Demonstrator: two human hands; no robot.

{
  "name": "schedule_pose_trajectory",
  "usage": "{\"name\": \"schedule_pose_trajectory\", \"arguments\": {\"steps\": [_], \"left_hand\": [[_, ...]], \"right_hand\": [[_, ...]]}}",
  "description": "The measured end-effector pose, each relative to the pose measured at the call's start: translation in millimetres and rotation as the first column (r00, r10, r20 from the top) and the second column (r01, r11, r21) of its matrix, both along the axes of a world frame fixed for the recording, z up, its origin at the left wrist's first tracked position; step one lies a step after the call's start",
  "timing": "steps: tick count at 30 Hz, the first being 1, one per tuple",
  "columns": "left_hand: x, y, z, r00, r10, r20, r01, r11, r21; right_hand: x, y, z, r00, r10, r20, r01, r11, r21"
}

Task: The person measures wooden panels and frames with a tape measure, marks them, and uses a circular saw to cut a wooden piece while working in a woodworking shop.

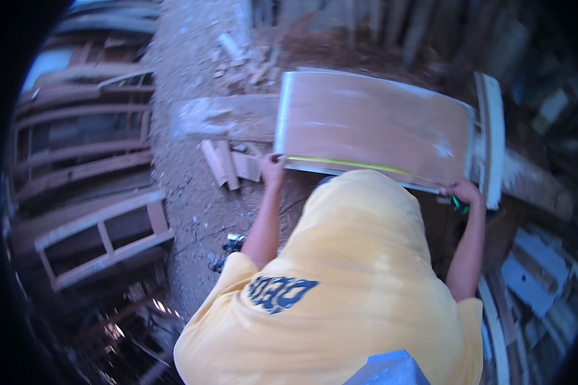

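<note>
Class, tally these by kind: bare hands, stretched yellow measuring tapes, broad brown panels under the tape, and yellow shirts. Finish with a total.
Bare hands: 2 (left hand, right hand)
Yellow measuring tape: 1
Broad brown panel: 1
Yellow shirt: 1
Total: 5

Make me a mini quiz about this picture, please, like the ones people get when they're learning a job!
1. Near or far: along which long edge of the flat brown rectangular panel does the thin yellow measuring tape run?
2. What lies on the ground just left of the left hand?
A) A round blue bucket
B) Flat brown wooden offcuts
C) A coil of white rope
3. True or false: the small green-and-black object is beside the right hand.

Key:
1. Near, the edge closest to the person.
2. B.
3. True.
</note>
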State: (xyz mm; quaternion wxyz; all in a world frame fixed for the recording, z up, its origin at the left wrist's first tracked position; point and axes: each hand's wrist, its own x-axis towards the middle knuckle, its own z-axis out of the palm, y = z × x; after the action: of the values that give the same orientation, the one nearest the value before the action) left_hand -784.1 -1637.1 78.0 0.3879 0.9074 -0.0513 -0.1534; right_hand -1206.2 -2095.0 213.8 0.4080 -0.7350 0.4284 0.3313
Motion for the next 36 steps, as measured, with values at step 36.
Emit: {"name": "schedule_pose_trajectory", "arguments": {"steps": [36], "left_hand": [[-57.4,-129.0,115.6,-0.098,-0.716,-0.692,-0.111,0.699,-0.707]], "right_hand": [[225.7,181.5,-2.1,0.773,-0.495,0.397,0.290,0.832,0.472]]}}
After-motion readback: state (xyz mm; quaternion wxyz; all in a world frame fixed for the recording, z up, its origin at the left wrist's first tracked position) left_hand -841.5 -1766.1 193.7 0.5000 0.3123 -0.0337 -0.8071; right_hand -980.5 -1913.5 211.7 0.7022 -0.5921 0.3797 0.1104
